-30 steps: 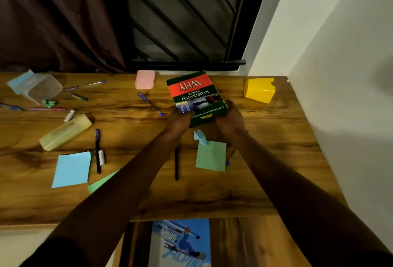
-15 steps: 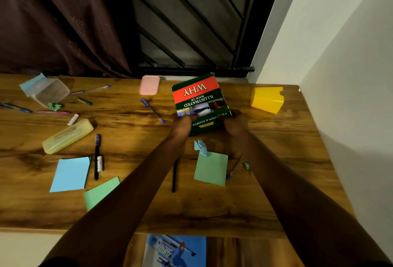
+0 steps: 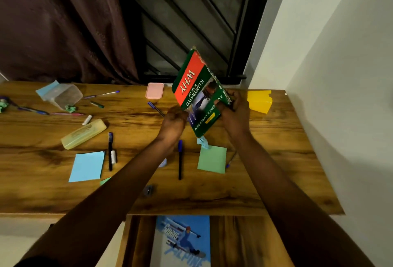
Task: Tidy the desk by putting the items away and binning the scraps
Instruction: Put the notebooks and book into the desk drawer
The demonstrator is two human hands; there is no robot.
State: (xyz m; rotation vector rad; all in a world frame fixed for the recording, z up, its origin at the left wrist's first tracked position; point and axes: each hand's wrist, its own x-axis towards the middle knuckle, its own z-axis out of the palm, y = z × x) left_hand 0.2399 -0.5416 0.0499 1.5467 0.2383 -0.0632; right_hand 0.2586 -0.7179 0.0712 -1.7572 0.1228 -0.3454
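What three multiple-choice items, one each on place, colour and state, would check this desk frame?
1. Where does the yellow plastic holder sit?
A. desk's far right corner
B. near left edge
C. under the desk

2. What colour is the square paper note between the forearms?
A. pink
B. green
C. yellow

3. How is the green-and-red WHY book?
A. flat on desk
B. lifted, tilted, gripped
C. open

Answers: 1 A, it lies beside the wall corner. 2 B, plainly green. 3 B, right hand grips its edge, left hand at its lower edge.
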